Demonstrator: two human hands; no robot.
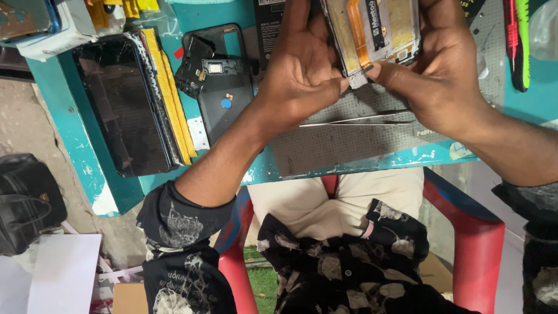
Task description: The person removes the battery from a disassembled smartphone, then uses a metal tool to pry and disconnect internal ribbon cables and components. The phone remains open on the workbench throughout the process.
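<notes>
Both my hands hold an opened phone (375,32) above a grey work mat (343,142); its inner frame shows orange flex cables and a battery. My left hand (299,70) grips the phone's left lower edge, thumb pressing at the bottom corner. My right hand (444,70) grips its right side, thumb meeting the same bottom corner. A pair of metal tweezers (354,120) lies on the mat just below my hands.
On the teal table (75,145) lie a stack of dark phone screens (125,102) with yellow-edged panels, and a black phone back cover (224,87) with loose parts. A red and green tool (517,43) lies at the right. A black bag (26,200) sits on the floor at left; a red chair (476,244) is under me.
</notes>
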